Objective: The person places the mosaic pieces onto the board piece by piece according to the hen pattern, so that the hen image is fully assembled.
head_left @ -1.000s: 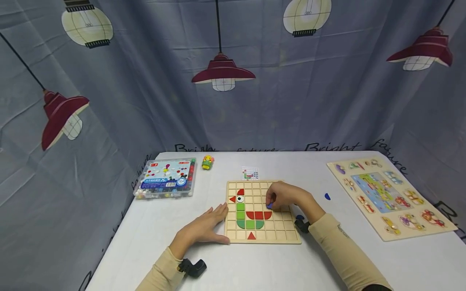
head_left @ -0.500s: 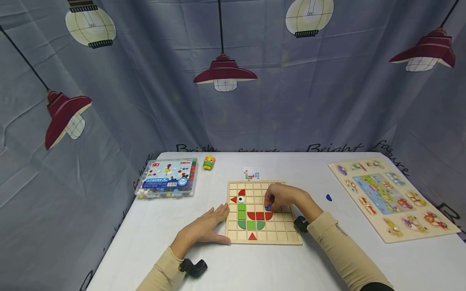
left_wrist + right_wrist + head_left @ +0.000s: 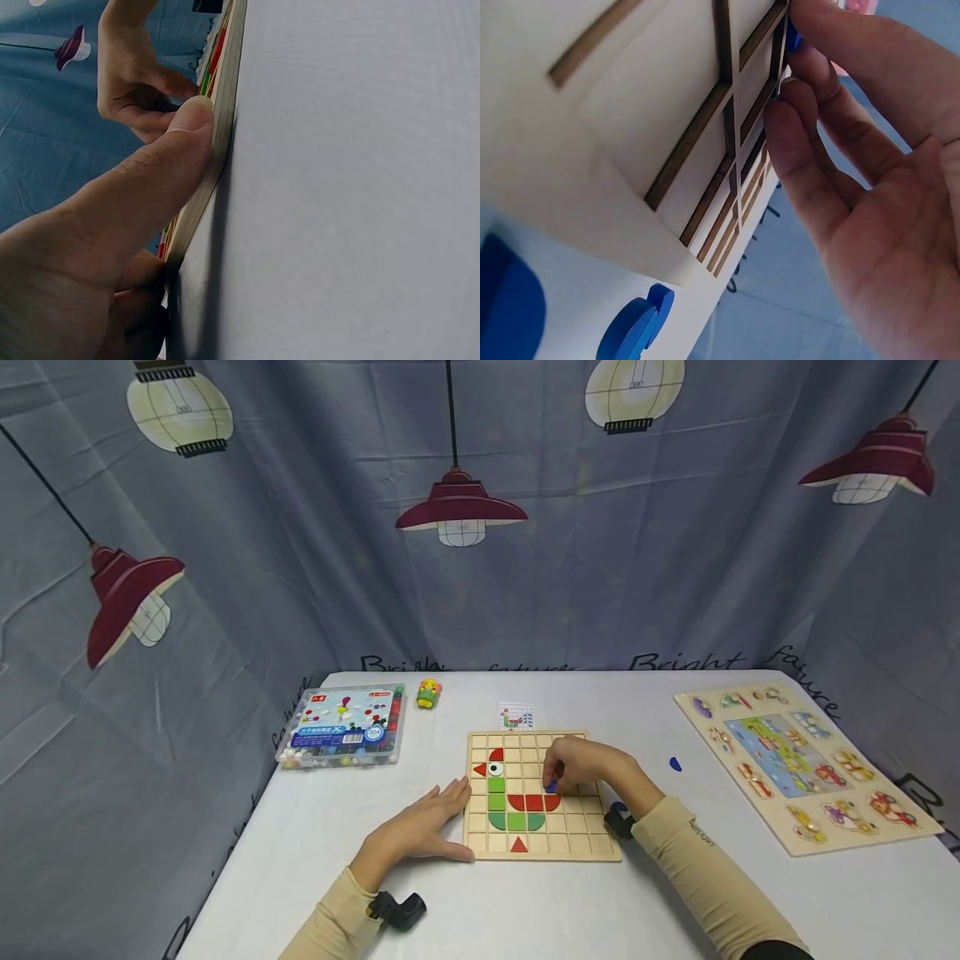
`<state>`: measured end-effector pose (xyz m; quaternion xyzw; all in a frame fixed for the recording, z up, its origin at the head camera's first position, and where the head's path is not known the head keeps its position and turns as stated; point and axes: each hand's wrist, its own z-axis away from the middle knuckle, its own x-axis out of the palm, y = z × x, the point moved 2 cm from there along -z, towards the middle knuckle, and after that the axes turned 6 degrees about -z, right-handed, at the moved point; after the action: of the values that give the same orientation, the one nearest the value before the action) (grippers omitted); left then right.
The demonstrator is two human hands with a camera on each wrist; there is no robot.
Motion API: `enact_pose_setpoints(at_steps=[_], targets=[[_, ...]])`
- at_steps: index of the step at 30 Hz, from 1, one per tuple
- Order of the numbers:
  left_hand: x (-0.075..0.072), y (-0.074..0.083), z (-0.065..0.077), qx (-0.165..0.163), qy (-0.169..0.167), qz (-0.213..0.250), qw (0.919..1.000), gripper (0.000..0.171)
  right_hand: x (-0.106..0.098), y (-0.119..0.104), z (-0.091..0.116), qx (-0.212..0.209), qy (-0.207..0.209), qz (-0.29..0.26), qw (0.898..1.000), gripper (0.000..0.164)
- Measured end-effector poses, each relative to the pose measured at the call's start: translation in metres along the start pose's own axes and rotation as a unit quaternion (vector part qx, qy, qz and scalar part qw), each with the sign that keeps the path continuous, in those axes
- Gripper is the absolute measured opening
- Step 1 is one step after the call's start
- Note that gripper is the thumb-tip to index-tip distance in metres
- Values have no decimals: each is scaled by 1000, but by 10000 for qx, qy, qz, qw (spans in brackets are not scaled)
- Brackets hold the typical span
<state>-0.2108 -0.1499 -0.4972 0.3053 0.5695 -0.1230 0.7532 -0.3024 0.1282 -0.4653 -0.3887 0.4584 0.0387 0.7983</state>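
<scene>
In the head view, a wooden grid board [image 3: 577,843] bears red, green and white-eyed pieces in a bird-like shape. My right hand [image 3: 581,764] pinches a small blue piece [image 3: 551,787] just above the right end of the red row [image 3: 533,802]. Fingertips mostly cover that piece in the right wrist view, where only a bit of blue [image 3: 792,36] shows close to the grid. Spread along the board's left edge, my left hand [image 3: 423,827] touches the rim. Its thumb [image 3: 191,124] lies against the near corner in the left wrist view.
Loose blue pieces [image 3: 622,330] lie right of the board, one farther off [image 3: 675,764]. A pattern card [image 3: 516,717] sits behind it. At left are a clear box of beads [image 3: 341,727] and a small figurine [image 3: 428,693]. A picture puzzle board [image 3: 810,768] occupies the right.
My right hand has shifted slightly left over the board with the blue piece still pinched. The left hand stays at the board's edge.
</scene>
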Motion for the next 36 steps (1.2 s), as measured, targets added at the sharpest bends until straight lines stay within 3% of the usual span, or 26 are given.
enact_pose_setpoints(at_steps=[7, 20, 31, 36], targets=[[-1, -1, 0, -8, -17, -37, 10000, 107, 0, -1, 2, 97, 97, -165, 9998, 17], [1, -2, 0, 72, 23, -39, 10000, 107, -4, 13, 23, 340, 720, -762, 9939, 19], [2, -1, 1, -35, -41, -1, 10000, 106, -4, 40, 44, 446, 1096, -1136, 9864, 20], [0, 0, 0, 23, 14, 1, 10000, 107, -14, 48, 53, 332, 1237, -1153, 9850, 22]])
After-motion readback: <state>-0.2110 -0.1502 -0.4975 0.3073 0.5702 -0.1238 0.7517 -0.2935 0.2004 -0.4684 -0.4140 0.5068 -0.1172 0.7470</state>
